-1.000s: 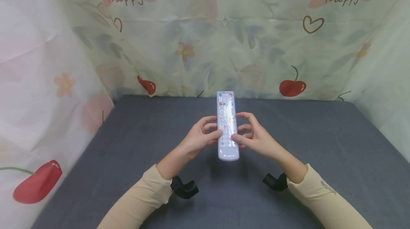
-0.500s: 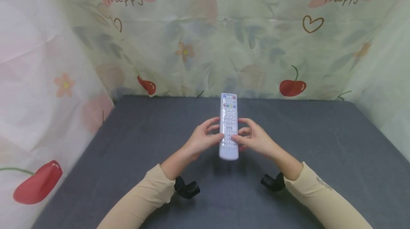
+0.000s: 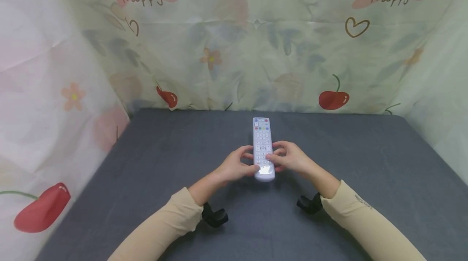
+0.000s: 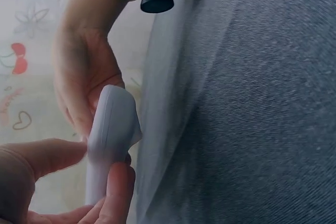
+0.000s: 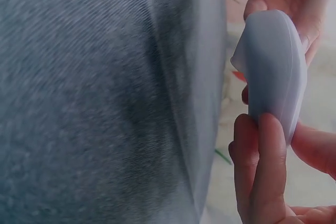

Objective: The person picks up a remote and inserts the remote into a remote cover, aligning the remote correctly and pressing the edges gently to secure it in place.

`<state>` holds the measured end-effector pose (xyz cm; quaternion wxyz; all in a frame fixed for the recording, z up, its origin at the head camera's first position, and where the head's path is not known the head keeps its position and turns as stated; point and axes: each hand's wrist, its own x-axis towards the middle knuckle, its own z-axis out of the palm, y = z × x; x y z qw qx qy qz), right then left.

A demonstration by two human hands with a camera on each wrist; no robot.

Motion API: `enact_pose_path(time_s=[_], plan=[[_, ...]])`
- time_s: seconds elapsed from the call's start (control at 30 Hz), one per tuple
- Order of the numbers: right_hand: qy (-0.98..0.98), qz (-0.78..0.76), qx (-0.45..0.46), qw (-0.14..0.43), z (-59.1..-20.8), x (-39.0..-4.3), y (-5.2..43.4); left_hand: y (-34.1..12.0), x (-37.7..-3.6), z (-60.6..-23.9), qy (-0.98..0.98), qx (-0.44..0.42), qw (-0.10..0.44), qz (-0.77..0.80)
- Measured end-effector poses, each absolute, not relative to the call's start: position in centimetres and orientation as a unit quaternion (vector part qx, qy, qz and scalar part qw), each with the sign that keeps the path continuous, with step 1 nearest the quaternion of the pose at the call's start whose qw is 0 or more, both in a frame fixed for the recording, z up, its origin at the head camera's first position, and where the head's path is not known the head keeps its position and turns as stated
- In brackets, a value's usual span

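Note:
A white remote control (image 3: 262, 143) with rows of buttons is held face up above the dark table, its long side pointing away from me. My left hand (image 3: 237, 165) grips its left edge, thumb on the lower face and fingers at the side and beneath. On the opposite edge my right hand (image 3: 292, 157) pinches it, thumb over the lower buttons. In the left wrist view the near end of the remote (image 4: 113, 124) sits between thumb and fingers. The right wrist view shows the fingertips (image 5: 270, 135) against the underside of the remote (image 5: 275, 61).
The grey-blue cloth table (image 3: 153, 151) stretches around the hands. Behind it hangs a printed curtain (image 3: 234, 62), with another curtain side (image 3: 36, 90) at the left. Black wrist mounts (image 3: 215, 216) stick out from both cuffs.
The remote has come lower and slightly right, its far end dropping toward me in the head view. Both hands moved down with it; the left thumb now sits nearer its bottom end.

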<state>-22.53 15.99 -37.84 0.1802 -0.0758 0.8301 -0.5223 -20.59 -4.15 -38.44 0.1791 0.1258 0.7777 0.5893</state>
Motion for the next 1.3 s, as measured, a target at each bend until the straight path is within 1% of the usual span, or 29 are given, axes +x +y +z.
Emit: enact_pose_path(time_s=[0.47,0.8,1.03,1.2,1.3], plan=[[0.831,-0.509,-0.082,0.208,-39.2,-23.3,16.0,-3.6,-20.9,-39.8,0.793,0.09,0.196,0.57],[0.835,-0.499,-0.074,0.219,-40.0,-23.5,16.0,-3.5,-20.7,-40.2,0.796,0.083,0.207,0.563],[0.839,-0.489,-0.074,0.229,-39.8,-23.3,15.9,-3.6,-20.6,-40.3,0.802,0.087,0.208,0.553],[0.846,-0.478,-0.07,0.225,-39.8,-23.2,15.9,-3.9,-20.7,-40.2,0.805,0.084,0.209,0.549],[0.86,-0.459,-0.07,0.213,-39.5,-23.3,16.2,-4.3,-20.9,-39.9,0.818,0.086,0.203,0.532]])
